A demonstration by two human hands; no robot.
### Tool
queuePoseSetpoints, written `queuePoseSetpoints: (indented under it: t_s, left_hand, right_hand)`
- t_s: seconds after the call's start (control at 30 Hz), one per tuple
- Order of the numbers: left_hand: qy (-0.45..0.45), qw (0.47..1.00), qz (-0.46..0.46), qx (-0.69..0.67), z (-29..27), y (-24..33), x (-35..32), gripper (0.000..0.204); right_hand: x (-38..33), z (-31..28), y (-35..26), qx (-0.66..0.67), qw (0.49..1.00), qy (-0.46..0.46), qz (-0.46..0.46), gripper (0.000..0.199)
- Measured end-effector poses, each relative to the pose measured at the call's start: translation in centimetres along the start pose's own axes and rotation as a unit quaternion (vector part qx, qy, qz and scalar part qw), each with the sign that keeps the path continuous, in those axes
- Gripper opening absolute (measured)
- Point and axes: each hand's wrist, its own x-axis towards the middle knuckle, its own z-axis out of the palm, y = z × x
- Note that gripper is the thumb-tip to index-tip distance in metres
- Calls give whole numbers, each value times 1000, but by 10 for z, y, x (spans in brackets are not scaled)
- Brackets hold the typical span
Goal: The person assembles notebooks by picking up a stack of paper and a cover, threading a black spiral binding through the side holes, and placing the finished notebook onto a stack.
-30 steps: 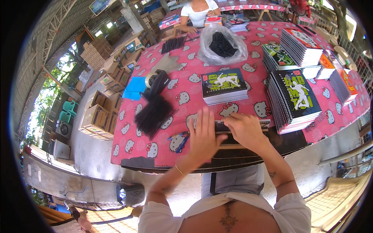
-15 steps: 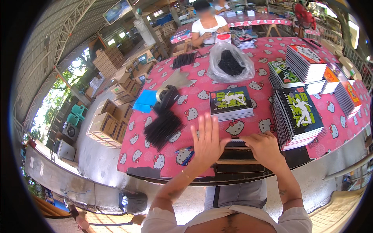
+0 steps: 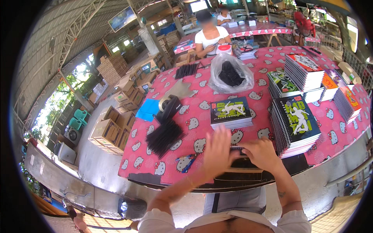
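Note:
My left hand [image 3: 219,151], blurred by motion, is held flat with its fingers stretched out over the near part of the table, and I see nothing in it. Beside it, my right hand [image 3: 262,153] bends its fingers down, thumb toward the left hand, at a narrow dark strip [image 3: 237,150]. What the right fingers grip is hidden. Below both hands lies a black board with a light wooden bar [image 3: 244,170]. Just beyond stands a short stack of notebooks [image 3: 231,112] with black and green covers. A taller stack of spiral notebooks [image 3: 297,124] is right of my right hand.
The table has a pink patterned cover [image 3: 204,93]. At left lie black spiral coils [image 3: 165,138], a tape dispenser [image 3: 169,106] and a blue sheet [image 3: 148,109]. A plastic bag [image 3: 232,75] holds black pieces. More notebooks [image 3: 305,72] stand far right. A person [image 3: 211,37] sits opposite.
My left hand has moved a little right, closer to my right hand, and is now smeared. The right hand stays at the dark strip. The whole view has shifted slightly.

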Motion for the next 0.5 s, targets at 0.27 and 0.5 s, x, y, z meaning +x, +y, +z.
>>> queuePoseSetpoints:
  t_s: [0.27, 0.5]
  left_hand:
    - [-40, 999, 6, -31, 3, 7, 2, 96]
    - [-51, 981, 60, -178, 7, 29, -62, 85]
  right_hand:
    - [0, -4, -4, 7, 999, -23, 29, 38]
    - [-32, -24, 1, 12, 990, 142, -12, 63]
